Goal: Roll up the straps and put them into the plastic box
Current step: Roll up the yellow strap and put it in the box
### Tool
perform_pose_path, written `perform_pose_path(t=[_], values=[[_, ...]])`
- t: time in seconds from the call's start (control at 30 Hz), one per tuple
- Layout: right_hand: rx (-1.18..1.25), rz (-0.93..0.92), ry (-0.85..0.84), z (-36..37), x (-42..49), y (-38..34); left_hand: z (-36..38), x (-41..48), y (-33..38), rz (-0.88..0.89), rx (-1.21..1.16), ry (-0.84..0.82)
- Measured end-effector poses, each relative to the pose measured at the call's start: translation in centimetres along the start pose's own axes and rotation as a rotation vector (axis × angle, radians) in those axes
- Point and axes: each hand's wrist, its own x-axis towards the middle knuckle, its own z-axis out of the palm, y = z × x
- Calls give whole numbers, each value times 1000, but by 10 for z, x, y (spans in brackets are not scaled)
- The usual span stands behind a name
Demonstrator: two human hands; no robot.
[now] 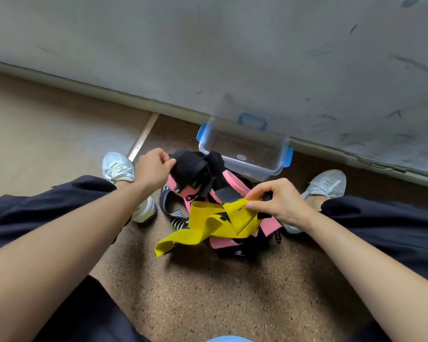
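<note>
Loose yellow strap (209, 224), bunched black strap (190, 169)

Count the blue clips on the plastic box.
3 blue clips on the plastic box: left clip, far clip, right clip. The black strap may hide a near-side one.

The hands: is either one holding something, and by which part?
The left hand grips the black strap at its left edge. The right hand pinches the yellow strap at its right end.
</note>
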Motion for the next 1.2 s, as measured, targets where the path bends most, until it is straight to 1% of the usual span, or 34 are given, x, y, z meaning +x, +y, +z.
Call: perform_pose_path(t=[0.07, 0.2, 0.27, 0.37, 0.43, 0.47, 0.53, 0.63, 0.73, 0.8, 0.87, 0.97, 1.03, 1.13, 1.2], values=[[48, 8, 32, -7, -1, -1, -2, -2, 5, 17, -5, -15], [112, -58, 130, -15, 3, -17, 5, -26, 43, 183, -109, 2], [183, -73, 206, -19, 6, -22, 8, -39, 59, 241, -231, -120], [295, -68, 305, -30, 6, -30, 10, -52, 68, 220, -447, -405], [356, -64, 358, -35, 5, -36, 12, -61, 71, 215, -532, -571], [384, -60, 385, -37, 5, -38, 14, -66, 74, 232, -551, -624], [451, -31, 442, -37, 5, -41, 19, -74, 79, 268, -576, -667], [545, 35, 506, -36, 6, -44, 23, -84, 85, 298, -619, -635], [585, 37, 509, -40, 6, -48, 25, -85, 86, 404, -554, -441], [591, 29, 514, -44, 6, -52, 20, -82, 90, 402, -553, -314], [556, 17, 541, -46, 5, -56, 14, -77, 92, 393, -582, -246], [389, -29, 557, -45, 2, -58, 1, -70, 99, 364, -662, -143], [246, -53, 478, -39, 1, -61, -6, -67, 106, 297, -732, -88], [77, -39, 304, -18, -8, -74, -13, -68, 116, 205, -805, -59], [-105, -2, 275, -4, -14, -86, -16, -69, 121, 140, -865, -71]])
